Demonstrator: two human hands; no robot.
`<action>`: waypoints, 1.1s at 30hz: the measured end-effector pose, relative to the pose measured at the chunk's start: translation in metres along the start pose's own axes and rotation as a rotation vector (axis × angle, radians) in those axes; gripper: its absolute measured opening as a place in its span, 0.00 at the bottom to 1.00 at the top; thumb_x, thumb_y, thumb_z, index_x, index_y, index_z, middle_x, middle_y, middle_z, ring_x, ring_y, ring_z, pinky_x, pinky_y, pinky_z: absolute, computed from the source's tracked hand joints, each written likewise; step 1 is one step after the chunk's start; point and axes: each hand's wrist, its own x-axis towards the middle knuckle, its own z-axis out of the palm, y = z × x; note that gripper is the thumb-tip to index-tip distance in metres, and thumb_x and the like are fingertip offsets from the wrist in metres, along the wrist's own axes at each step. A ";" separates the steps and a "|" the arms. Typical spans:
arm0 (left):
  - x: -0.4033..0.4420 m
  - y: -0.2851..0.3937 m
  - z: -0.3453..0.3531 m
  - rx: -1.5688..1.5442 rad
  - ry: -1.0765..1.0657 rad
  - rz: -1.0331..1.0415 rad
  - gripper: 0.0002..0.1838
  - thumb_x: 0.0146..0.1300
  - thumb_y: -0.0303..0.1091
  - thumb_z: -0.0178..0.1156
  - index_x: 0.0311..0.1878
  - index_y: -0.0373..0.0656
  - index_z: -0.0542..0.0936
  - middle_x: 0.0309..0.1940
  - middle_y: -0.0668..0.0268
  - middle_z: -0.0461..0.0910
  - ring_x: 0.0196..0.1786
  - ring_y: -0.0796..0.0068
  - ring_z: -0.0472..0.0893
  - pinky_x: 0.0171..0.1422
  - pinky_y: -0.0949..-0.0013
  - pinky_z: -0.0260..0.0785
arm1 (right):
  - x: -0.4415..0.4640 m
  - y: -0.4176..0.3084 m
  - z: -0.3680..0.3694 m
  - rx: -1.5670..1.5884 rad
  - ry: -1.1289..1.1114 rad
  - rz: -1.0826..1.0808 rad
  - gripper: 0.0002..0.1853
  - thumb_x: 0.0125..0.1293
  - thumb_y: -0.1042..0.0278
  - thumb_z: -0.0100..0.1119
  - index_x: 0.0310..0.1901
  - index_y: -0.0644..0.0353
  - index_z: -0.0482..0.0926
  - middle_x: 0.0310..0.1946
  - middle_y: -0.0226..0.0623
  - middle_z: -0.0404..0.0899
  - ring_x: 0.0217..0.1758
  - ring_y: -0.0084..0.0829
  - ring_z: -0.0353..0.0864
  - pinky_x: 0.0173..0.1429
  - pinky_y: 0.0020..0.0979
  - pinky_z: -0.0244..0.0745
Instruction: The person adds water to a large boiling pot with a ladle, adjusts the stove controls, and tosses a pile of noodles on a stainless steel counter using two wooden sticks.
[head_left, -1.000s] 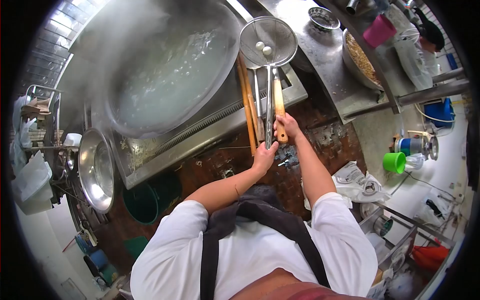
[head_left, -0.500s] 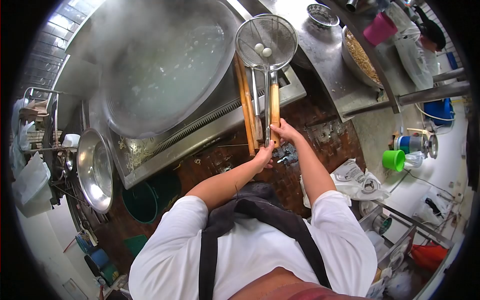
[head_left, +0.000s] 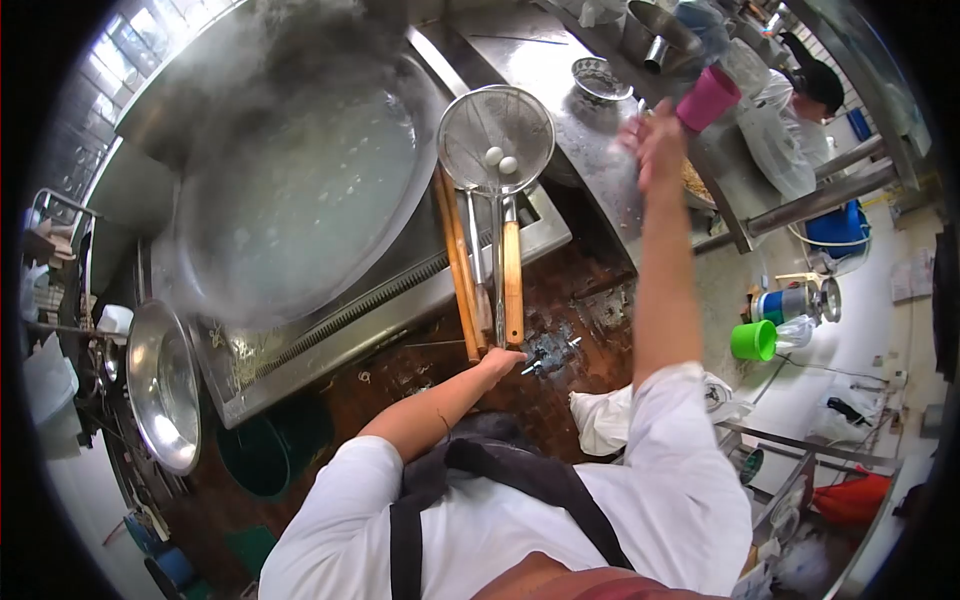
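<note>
A round mesh strainer [head_left: 497, 125] lies at the right rim of the steaming wok [head_left: 300, 190], with two white balls [head_left: 501, 160] in it. Its handles reach down over the stove edge, beside long wooden sticks [head_left: 457, 265]. My left hand [head_left: 503, 363] is closed at the lower end of the metal handle. My right hand [head_left: 655, 145] is off the handles, stretched over the steel counter at the right and blurred by motion, so its fingers cannot be made out. It is near a pink cup [head_left: 708, 98] and a patterned bowl [head_left: 602, 79].
A steel basin [head_left: 163, 385] is at the left, above a dark green bucket [head_left: 262, 450]. A green container [head_left: 753, 341] and a white bag [head_left: 600, 420] are at the right. Another person in a dark cap [head_left: 818, 80] is at the upper right.
My right hand has let go of the wooden handle and moved up and right over the counter. My left hand stays at the handle's end. The view has shifted, with the stove now lower and further left.
</note>
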 end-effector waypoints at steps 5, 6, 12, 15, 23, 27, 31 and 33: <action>-0.088 0.012 0.013 0.011 -0.361 -0.032 0.37 0.63 0.51 0.67 0.68 0.36 0.69 0.69 0.51 0.64 0.70 0.50 0.62 0.69 0.43 0.60 | 0.167 -0.027 -0.025 0.165 -0.208 0.331 0.41 0.72 0.39 0.52 0.65 0.69 0.49 0.45 0.53 0.76 0.45 0.44 0.81 0.52 0.43 0.80; -0.103 0.013 0.012 0.063 -0.393 0.049 0.32 0.65 0.50 0.66 0.63 0.37 0.73 0.61 0.54 0.70 0.61 0.55 0.68 0.62 0.48 0.65 | 0.214 -0.013 -0.034 0.177 -0.274 0.348 0.33 0.74 0.43 0.50 0.60 0.69 0.57 0.41 0.48 0.77 0.42 0.39 0.81 0.48 0.38 0.80; -0.217 0.009 -0.034 -0.333 -0.269 0.379 0.23 0.70 0.44 0.62 0.62 0.41 0.76 0.44 0.65 0.82 0.39 0.74 0.82 0.41 0.67 0.77 | 0.319 0.025 -0.087 -0.145 -0.370 0.144 0.17 0.78 0.59 0.40 0.40 0.64 0.73 0.23 0.27 0.66 0.22 0.23 0.65 0.26 0.24 0.62; -0.216 -0.011 -0.057 -0.385 -0.145 0.487 0.28 0.72 0.44 0.60 0.68 0.37 0.71 0.52 0.61 0.82 0.50 0.70 0.82 0.53 0.64 0.77 | 0.168 -0.013 -0.038 -0.064 -0.115 0.075 0.15 0.77 0.57 0.46 0.39 0.60 0.75 0.22 0.27 0.71 0.19 0.21 0.64 0.24 0.24 0.60; -0.278 -0.027 -0.103 -0.838 -0.172 1.116 0.24 0.74 0.55 0.54 0.58 0.44 0.74 0.49 0.59 0.82 0.49 0.66 0.82 0.52 0.61 0.77 | -0.228 -0.008 0.136 -0.210 -0.605 0.325 0.12 0.71 0.58 0.57 0.39 0.57 0.80 0.27 0.29 0.80 0.18 0.19 0.66 0.24 0.20 0.60; -0.347 -0.076 -0.155 -1.303 0.230 1.345 0.25 0.74 0.51 0.55 0.63 0.41 0.70 0.51 0.56 0.80 0.52 0.64 0.81 0.57 0.57 0.75 | -0.396 0.057 0.237 -0.281 -1.154 0.510 0.21 0.73 0.61 0.52 0.58 0.68 0.78 0.54 0.36 0.79 0.38 0.25 0.81 0.34 0.22 0.75; -0.387 -0.226 -0.208 -1.788 0.904 1.006 0.13 0.65 0.38 0.65 0.31 0.39 0.76 0.21 0.61 0.78 0.23 0.64 0.81 0.29 0.58 0.78 | -0.523 0.151 0.318 -0.413 -1.744 0.449 0.27 0.81 0.54 0.46 0.72 0.64 0.65 0.48 0.34 0.81 0.44 0.25 0.82 0.52 0.28 0.76; -0.380 -0.344 -0.235 -1.821 1.108 0.857 0.12 0.63 0.36 0.67 0.29 0.45 0.74 0.18 0.67 0.72 0.18 0.70 0.75 0.22 0.62 0.73 | -0.573 0.166 0.348 -0.604 -1.832 0.431 0.28 0.78 0.59 0.52 0.73 0.62 0.63 0.47 0.34 0.81 0.45 0.25 0.82 0.53 0.29 0.76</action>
